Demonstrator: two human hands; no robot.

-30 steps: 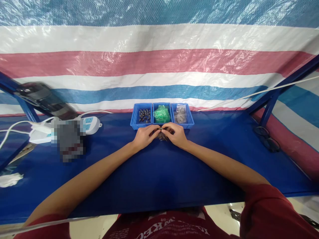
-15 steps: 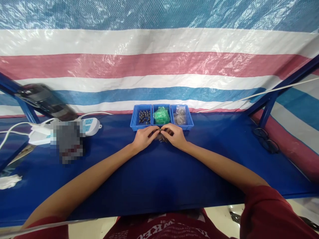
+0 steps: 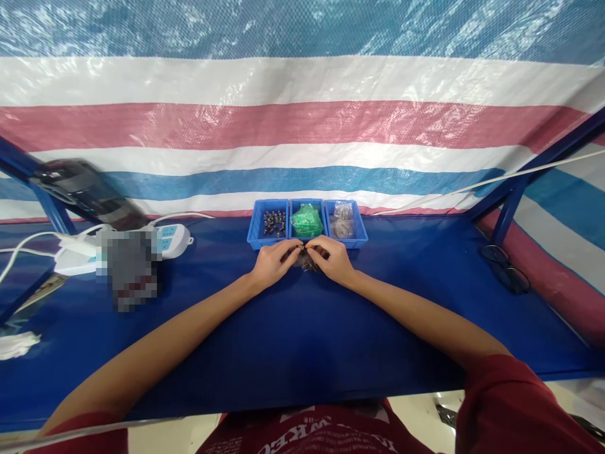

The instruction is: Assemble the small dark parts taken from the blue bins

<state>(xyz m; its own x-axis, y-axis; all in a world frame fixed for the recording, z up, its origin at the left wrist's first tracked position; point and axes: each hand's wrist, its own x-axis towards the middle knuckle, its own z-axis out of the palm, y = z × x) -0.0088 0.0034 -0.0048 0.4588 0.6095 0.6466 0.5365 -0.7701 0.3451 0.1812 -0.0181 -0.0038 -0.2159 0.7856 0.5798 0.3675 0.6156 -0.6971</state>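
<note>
My left hand (image 3: 275,261) and my right hand (image 3: 334,259) meet fingertip to fingertip in front of the middle blue bin. Both are closed in a pinch at a tiny dark piece (image 3: 303,247), too small to name. Below the fingertips lie several small dark metal parts (image 3: 309,263), partly covered by my right hand. Just beyond stand three blue bins side by side. Small dark metal fittings (image 3: 274,222) fill part of the left bin (image 3: 255,228), a green plastic bag (image 3: 307,221) sits in the middle one, and clear bags of greyish parts (image 3: 343,224) in the right one (image 3: 361,233).
On the left are a white power strip (image 3: 176,240) with cables, a blurred-out dark item (image 3: 131,268) and a dark bottle-like object (image 3: 87,189). White crumpled tissue (image 3: 17,345) lies at the left edge. Glasses (image 3: 507,270) rest at the right, near a blue frame post (image 3: 508,208).
Almost nothing differs. Both hands hold their place, with only a slight shift of the fingertips around the tiny piece.
</note>
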